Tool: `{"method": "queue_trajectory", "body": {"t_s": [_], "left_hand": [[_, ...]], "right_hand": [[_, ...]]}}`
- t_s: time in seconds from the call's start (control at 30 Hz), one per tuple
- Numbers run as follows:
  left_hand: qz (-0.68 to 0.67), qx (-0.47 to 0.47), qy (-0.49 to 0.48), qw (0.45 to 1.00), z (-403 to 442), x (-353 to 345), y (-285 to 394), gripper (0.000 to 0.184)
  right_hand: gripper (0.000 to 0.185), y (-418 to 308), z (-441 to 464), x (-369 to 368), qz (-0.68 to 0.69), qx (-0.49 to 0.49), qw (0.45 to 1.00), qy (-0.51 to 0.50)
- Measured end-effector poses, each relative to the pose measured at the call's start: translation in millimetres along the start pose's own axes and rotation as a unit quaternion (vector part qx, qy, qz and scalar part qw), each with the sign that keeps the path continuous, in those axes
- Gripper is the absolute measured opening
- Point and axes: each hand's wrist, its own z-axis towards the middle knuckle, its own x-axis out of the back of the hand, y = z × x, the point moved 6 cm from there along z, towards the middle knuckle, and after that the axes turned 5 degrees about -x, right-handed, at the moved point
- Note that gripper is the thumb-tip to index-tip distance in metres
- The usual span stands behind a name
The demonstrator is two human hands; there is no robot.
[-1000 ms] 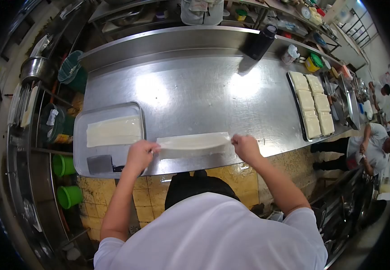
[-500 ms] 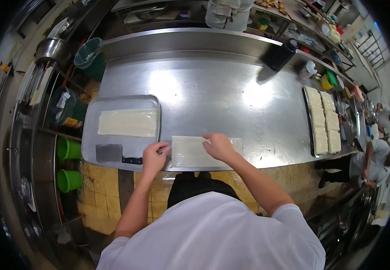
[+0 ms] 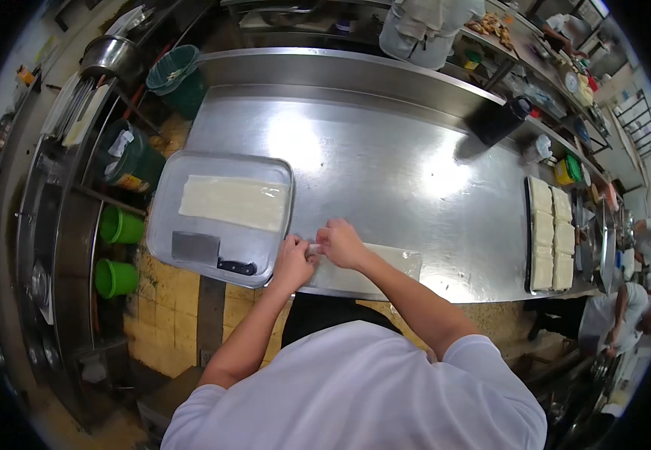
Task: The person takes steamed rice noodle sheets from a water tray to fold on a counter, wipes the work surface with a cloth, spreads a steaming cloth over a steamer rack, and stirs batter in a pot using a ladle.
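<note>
A flat pale sheet of dough in clear plastic wrap (image 3: 396, 262) lies along the near edge of the steel table. Both hands are together at its left end. My left hand (image 3: 292, 264) is closed, its fingertips pinching the end of the wrap. My right hand (image 3: 342, 244) lies over the sheet's left part, fingers bent and closed on the same edge. Just left of them is a metal tray (image 3: 162, 196), holding another pale dough sheet (image 3: 234, 201) and a cleaver (image 3: 196, 247) with a black handle. The fingers partly hide the pinched edge.
A dark tray of several pale dough blocks (image 3: 541, 234) sits at the table's right end. A black cylindrical container (image 3: 507, 120) stands by the raised back ledge (image 3: 303, 64). Green bins (image 3: 117, 277) are on the left. Another person (image 3: 614, 322) stands at right.
My right hand has moved left along the wrapped sheet to meet my left hand at its left end. The view has shifted, so the tray and table sit differently in frame.
</note>
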Motion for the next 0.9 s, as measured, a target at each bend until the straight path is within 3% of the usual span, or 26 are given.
{"method": "queue_trajectory", "body": {"t_s": [0.13,0.23,0.4,0.53,0.63,0.9], "left_hand": [[-0.057,0.015,-0.046,0.997,2,-11,-4,0.025],[-0.128,0.071,-0.030,0.989,-5,-15,-7,0.029],[-0.061,0.099,0.012,0.993,-8,-21,11,0.033],[0.093,0.051,0.054,0.993,-9,-36,23,0.032],[0.113,0.034,0.064,0.991,-11,-31,48,0.030],[0.105,-0.162,0.087,0.977,-26,26,228,0.021]], "right_hand": [[0.018,10,-47,25,0.087,0.019,0.991,0.098],[0.021,25,-103,44,0.162,-0.093,0.975,0.117],[0.024,66,-193,45,0.229,-0.210,0.941,0.131],[0.028,82,-252,46,0.257,-0.287,0.911,0.146],[0.029,97,-286,37,0.280,-0.311,0.893,0.163],[0.028,130,-345,13,0.333,-0.312,0.850,0.264]]}}
